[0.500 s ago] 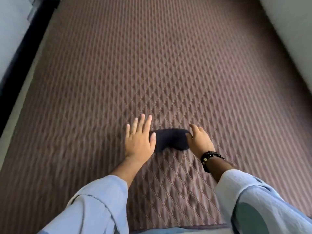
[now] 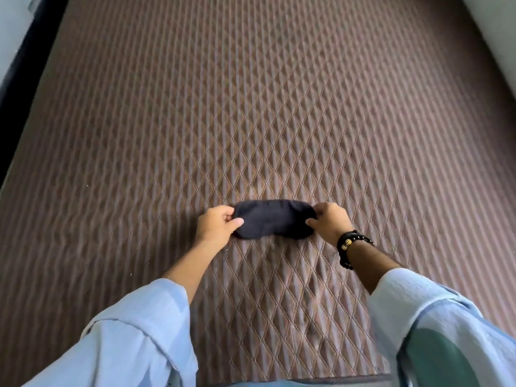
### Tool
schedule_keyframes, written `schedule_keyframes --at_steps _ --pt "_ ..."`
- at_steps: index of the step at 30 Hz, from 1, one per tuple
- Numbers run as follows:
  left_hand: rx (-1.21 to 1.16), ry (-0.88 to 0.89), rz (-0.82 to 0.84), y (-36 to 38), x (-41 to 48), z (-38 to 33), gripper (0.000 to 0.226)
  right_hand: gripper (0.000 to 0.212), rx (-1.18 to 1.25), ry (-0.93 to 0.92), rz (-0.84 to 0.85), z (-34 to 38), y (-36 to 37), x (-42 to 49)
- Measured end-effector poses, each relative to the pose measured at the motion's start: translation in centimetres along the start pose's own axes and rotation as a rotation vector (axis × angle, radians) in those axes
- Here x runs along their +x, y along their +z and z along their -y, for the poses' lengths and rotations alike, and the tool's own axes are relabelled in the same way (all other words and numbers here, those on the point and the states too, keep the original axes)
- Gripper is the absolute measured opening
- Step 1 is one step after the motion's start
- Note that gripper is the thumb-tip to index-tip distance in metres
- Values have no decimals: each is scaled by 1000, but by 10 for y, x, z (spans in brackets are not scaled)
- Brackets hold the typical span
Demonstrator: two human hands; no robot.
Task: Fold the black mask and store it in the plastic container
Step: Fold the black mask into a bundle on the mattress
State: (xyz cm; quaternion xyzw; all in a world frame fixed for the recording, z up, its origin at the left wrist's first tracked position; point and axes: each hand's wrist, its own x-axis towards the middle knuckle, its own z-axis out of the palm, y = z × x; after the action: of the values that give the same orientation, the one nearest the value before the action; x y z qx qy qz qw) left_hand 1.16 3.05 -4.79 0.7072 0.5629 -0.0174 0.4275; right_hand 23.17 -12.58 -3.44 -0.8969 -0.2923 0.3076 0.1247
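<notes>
The black mask (image 2: 275, 218) lies stretched out flat on the brown quilted surface (image 2: 251, 107), a long oval running left to right. My left hand (image 2: 217, 224) pinches its left end between thumb and fingers. My right hand (image 2: 329, 220), with a dark beaded bracelet at the wrist, pinches its right end. No plastic container shows in this view.
The quilted surface reaches far ahead and to both sides. A dark gap and a pale wall run along the left edge (image 2: 16, 79). Another pale wall borders the far right (image 2: 497, 29). My light blue sleeves (image 2: 134, 344) fill the bottom corners.
My left hand lay flat beside the mask with fingers spread; now it grips the left end. Both hands have pulled apart, and the mask looks longer and flatter.
</notes>
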Motion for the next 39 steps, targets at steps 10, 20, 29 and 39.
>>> schedule_keyframes --at_steps 10,20,29,39 --pt "64 370 -154 11 -35 29 33 29 112 -265 -194 -23 40 -34" --pt "-181 -179 -122 18 -38 24 23 55 -269 -388 -267 -1 82 -84" --pt "-345 -256 -26 28 -34 19 29 82 -183 -119 -21 35 121 -91" --pt "-332 -29 112 48 -53 -43 22 61 -131 -150 -54 23 119 -86"
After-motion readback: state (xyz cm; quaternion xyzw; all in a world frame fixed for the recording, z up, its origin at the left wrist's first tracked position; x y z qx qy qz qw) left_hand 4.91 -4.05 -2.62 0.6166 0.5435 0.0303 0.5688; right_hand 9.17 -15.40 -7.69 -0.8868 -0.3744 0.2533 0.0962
